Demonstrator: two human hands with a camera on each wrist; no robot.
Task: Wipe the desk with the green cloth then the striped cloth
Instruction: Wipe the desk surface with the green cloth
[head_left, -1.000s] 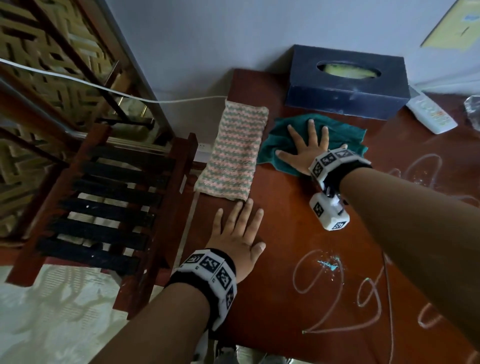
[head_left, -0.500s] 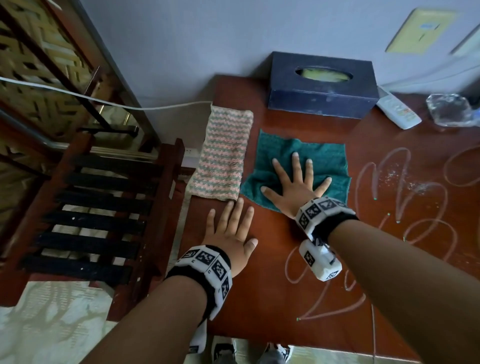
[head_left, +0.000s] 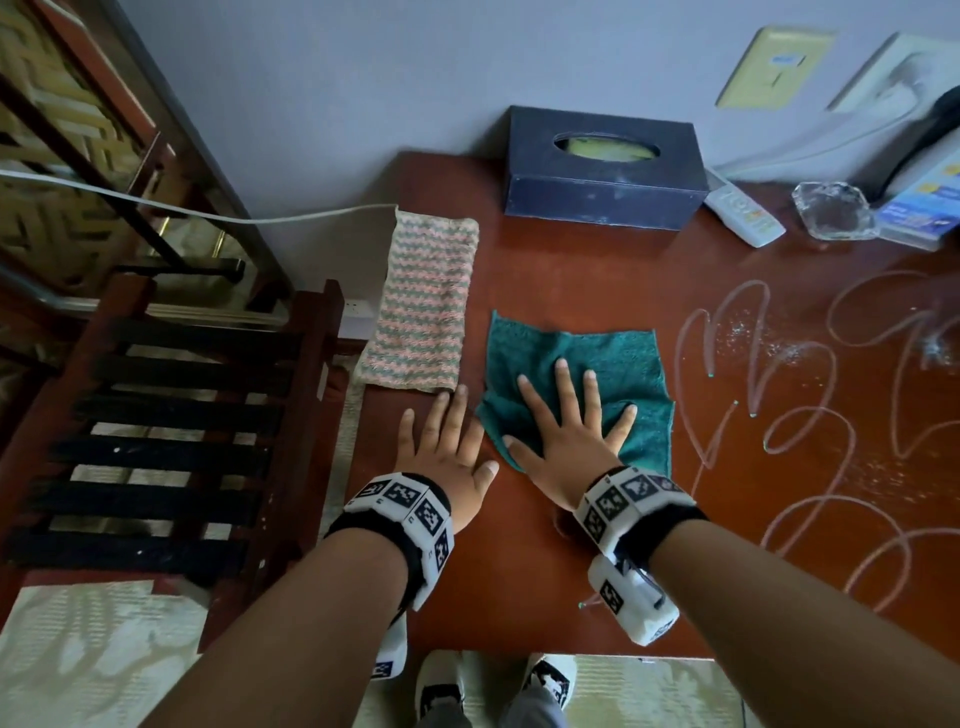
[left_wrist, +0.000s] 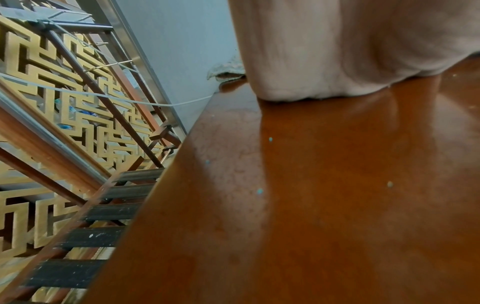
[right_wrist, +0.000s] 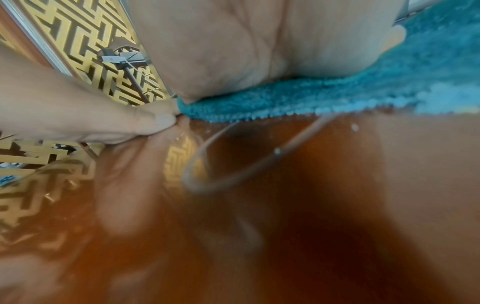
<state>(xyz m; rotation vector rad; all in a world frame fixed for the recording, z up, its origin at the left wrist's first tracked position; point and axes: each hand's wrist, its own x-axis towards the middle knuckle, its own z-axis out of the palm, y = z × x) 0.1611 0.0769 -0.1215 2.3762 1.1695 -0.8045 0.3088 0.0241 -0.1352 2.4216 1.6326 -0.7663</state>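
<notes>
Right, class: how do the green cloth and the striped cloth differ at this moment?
The green cloth is plain and squarish; the striped cloth is banded and longer. The right hand presses flat on the green cloth; no hand rests on the striped cloth. Both lie flat on the desk.

Bare desk lies open beyond the green cloth up to the tissue box, with the striped cloth bordering it left and a remote and glass ashtray far right.
</notes>
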